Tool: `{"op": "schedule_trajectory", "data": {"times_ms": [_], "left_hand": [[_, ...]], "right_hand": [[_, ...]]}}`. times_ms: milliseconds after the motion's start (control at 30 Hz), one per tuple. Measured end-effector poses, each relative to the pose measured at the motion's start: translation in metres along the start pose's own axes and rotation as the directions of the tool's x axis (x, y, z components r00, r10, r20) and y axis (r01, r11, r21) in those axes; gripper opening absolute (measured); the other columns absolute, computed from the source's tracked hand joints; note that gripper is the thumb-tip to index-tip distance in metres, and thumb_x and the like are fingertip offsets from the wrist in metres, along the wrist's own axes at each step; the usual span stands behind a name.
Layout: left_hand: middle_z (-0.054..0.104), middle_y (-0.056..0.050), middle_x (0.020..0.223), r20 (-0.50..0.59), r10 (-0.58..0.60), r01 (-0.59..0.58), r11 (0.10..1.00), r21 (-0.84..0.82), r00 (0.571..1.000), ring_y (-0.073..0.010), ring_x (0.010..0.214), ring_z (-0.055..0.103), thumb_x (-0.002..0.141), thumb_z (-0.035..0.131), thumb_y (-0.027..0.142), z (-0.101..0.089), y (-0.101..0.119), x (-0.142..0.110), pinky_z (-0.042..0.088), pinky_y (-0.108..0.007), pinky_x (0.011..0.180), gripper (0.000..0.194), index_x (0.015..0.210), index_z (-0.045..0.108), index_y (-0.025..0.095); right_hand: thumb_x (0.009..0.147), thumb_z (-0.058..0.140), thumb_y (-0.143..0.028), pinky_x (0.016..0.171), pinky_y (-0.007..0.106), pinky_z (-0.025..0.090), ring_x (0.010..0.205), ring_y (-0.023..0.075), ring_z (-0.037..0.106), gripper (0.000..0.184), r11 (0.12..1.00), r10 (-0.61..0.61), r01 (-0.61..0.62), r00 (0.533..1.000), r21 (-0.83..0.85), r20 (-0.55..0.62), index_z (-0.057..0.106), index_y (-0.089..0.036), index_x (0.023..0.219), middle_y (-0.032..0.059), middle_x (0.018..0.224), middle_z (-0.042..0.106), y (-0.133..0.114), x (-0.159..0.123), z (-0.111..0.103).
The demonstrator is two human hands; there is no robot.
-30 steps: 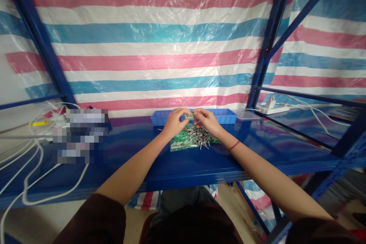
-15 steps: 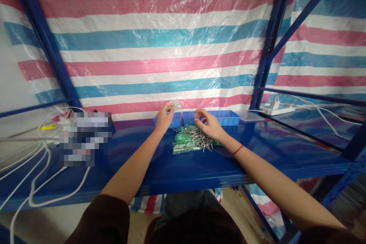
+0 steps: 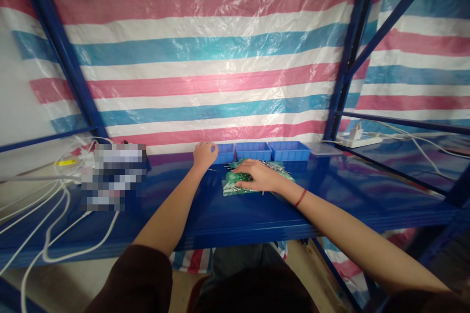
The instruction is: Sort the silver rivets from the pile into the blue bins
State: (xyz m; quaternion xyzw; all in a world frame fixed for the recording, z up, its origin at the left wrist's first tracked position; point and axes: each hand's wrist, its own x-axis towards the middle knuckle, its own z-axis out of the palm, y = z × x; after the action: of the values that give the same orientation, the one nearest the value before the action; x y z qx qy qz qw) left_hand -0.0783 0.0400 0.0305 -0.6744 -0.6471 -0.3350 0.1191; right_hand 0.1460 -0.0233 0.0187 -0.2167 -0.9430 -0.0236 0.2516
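Observation:
At the left end of the row of blue bins [image 3: 224, 154], my left hand [image 3: 204, 155] has its thumb and fingers curled into a ring. Whatever it holds, if anything, is hidden behind the fingers. My right hand [image 3: 257, 176] lies low over the pile, its thumb apart from the fingers and nothing visibly gripped. Under and around it are green-tinted clear plastic packets [image 3: 231, 189] with slim silvery pieces inside. Loose thin metal pins [image 3: 268, 164] that look like rivets show behind the right hand, which covers most of them. A single pin [image 3: 213, 170] lies apart on the left.
Two more blue bins [image 3: 253, 150] stand behind the pile. A clear plastic lid [image 3: 326, 148] lies to their right, near a white power strip [image 3: 362, 140]. White cables [image 3: 47, 234] and a blurred-out patch [image 3: 113, 176] occupy the left of the blue table [image 3: 235, 227].
The hands have parted. My left hand carried a small clear packet leftward and down beside the left bin; the packet no longer shows. My right hand lowered onto the pile.

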Motion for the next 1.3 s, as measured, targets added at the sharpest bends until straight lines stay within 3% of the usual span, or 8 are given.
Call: {"op": "schedule_trajectory", "data": {"times_ms": [233,333,467,700,900,1000,1133,1300], "left_hand": [[0.069,-0.007,0.095,-0.110,0.199,-0.215,0.964,-0.159,0.974,-0.0207,0.097,0.058,0.087,0.044,0.028,0.000,0.022,-0.005,0.039,-0.034,0.093,0.026,0.085,0.068,0.018],[0.069,-0.007,0.093,-0.113,0.275,-0.297,0.896,-0.330,0.955,-0.0190,0.092,0.060,0.090,0.040,0.034,-0.004,0.038,-0.014,0.041,-0.031,0.089,0.032,0.085,0.067,0.017],[0.069,-0.004,0.094,0.024,0.387,-0.320,0.794,-0.518,0.922,-0.0184,0.091,0.060,0.088,0.041,0.045,-0.007,0.057,-0.031,0.043,-0.028,0.084,0.037,0.089,0.066,0.018],[0.066,-0.003,0.086,0.112,0.340,-0.223,0.797,-0.562,0.934,-0.0167,0.078,0.058,0.078,0.058,0.040,-0.001,0.065,-0.038,0.043,-0.027,0.070,0.026,0.089,0.061,0.016],[0.061,0.000,0.075,-0.031,0.264,-0.227,0.756,-0.614,0.964,-0.0155,0.073,0.057,0.079,0.059,0.035,-0.001,0.064,-0.034,0.044,-0.028,0.071,0.018,0.080,0.056,0.016],[0.064,-0.003,0.090,-0.101,0.354,-0.324,0.656,-0.681,0.930,-0.0163,0.087,0.060,0.080,0.059,0.028,-0.002,0.067,-0.036,0.045,-0.031,0.083,0.012,0.085,0.058,0.018],[0.060,-0.007,0.109,-0.175,0.438,-0.436,0.617,-0.656,0.882,-0.0188,0.107,0.055,0.077,0.059,0.015,-0.003,0.070,-0.037,0.040,-0.038,0.096,0.012,0.088,0.062,0.019],[0.055,-0.006,0.115,-0.131,0.414,-0.396,0.659,-0.640,0.901,-0.0184,0.111,0.051,0.076,0.044,0.002,0.000,0.070,-0.036,0.044,-0.035,0.093,0.034,0.096,0.065,0.020]], "right_hand": [[0.090,0.042,-0.024,0.084,0.034,0.041,0.090,0.0202,0.058,0.026,0.997,0.060,-0.067,0.984,-0.040,-0.168,0.066,-0.015,0.095,0.0092,0.094,0.068,0.005,0.003,0.000],[0.091,0.039,-0.024,0.080,0.034,0.041,0.083,0.0191,0.057,0.028,0.985,0.167,-0.169,0.939,0.020,-0.302,0.065,-0.014,0.087,0.0094,0.089,0.067,0.010,0.003,-0.002],[0.090,0.040,-0.030,0.070,0.030,0.041,0.073,0.0175,0.056,0.028,0.937,0.350,-0.309,0.844,0.163,-0.407,0.064,-0.015,0.083,0.0071,0.081,0.066,0.018,0.001,-0.004],[0.085,0.046,-0.043,0.060,0.026,0.040,0.063,0.0143,0.054,0.034,0.823,0.519,-0.345,0.779,0.451,-0.351,0.063,-0.015,0.079,0.0032,0.070,0.063,0.023,0.001,-0.007],[0.081,0.043,-0.061,0.044,0.024,0.036,0.048,0.0112,0.048,0.047,0.529,0.706,-0.349,0.686,0.774,-0.173,0.059,-0.017,0.087,0.0024,0.065,0.059,0.025,0.001,-0.011],[0.081,0.043,-0.062,0.043,0.024,0.035,0.050,0.0124,0.049,0.049,0.413,0.690,-0.339,0.722,0.846,-0.048,0.058,-0.017,0.089,0.0029,0.062,0.060,0.022,0.000,-0.013],[0.075,0.057,-0.050,0.051,0.025,0.040,0.061,0.0131,0.055,0.036,0.414,0.631,-0.249,0.772,0.876,-0.079,0.059,-0.017,0.088,0.0030,0.073,0.062,0.018,0.001,-0.014],[0.063,0.069,-0.032,0.057,0.027,0.043,0.055,0.0098,0.050,0.047,0.461,0.688,-0.181,0.691,0.869,-0.221,0.055,-0.018,0.106,-0.0030,0.067,0.060,0.028,0.002,-0.012]]}}
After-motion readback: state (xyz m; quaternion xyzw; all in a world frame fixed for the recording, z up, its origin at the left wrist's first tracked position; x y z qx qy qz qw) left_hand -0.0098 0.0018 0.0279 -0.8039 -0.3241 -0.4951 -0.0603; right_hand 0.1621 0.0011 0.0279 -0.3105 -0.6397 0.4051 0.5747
